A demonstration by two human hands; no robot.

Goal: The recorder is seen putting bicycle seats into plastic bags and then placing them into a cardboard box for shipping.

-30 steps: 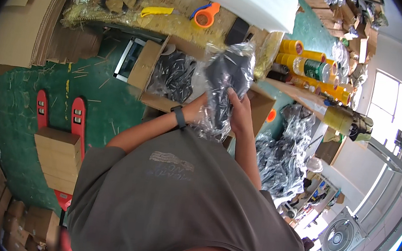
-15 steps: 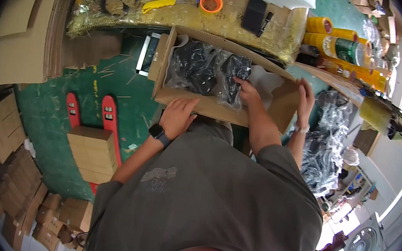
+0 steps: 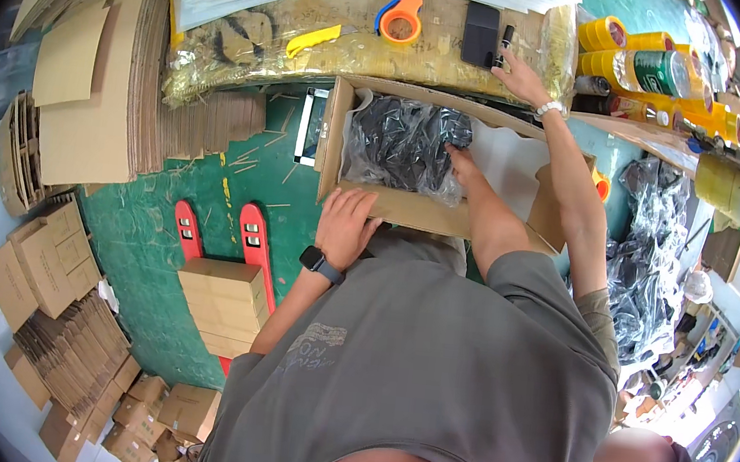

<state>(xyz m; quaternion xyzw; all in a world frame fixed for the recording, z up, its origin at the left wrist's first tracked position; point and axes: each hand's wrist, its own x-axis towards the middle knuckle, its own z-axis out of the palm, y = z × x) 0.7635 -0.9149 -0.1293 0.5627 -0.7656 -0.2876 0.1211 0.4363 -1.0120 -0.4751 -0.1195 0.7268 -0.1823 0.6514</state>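
Note:
An open cardboard box (image 3: 400, 202) lies in front of me. In its left part sits a black item in clear plastic (image 3: 406, 145), its kind hidden by the wrap. My right hand (image 3: 461, 162) reaches in and closes on the right end of that wrapped item. On the near wall of the box, at its left, rests my left hand (image 3: 348, 226), fingers stretched out flat; a watch is on that wrist. A co-worker's hand (image 3: 523, 80) extends over the bench from the right, its fingers at a black marker pen (image 3: 505, 43).
On the workbench (image 3: 259, 43) lie a yellow utility knife (image 3: 313, 40), an orange-and-blue ring-shaped tool (image 3: 401, 25) and a black phone (image 3: 481, 33). Yellow tape rolls (image 3: 603, 34) stand at right. Plastic-wrapped goods (image 3: 646, 260) fill the right side. Left, a red pallet jack (image 3: 258, 237) carries cartons (image 3: 221, 292).
The co-worker's hand has moved from the box's right end to the marker pen on the bench. My hands keep their places at the box. The view has shifted slightly.

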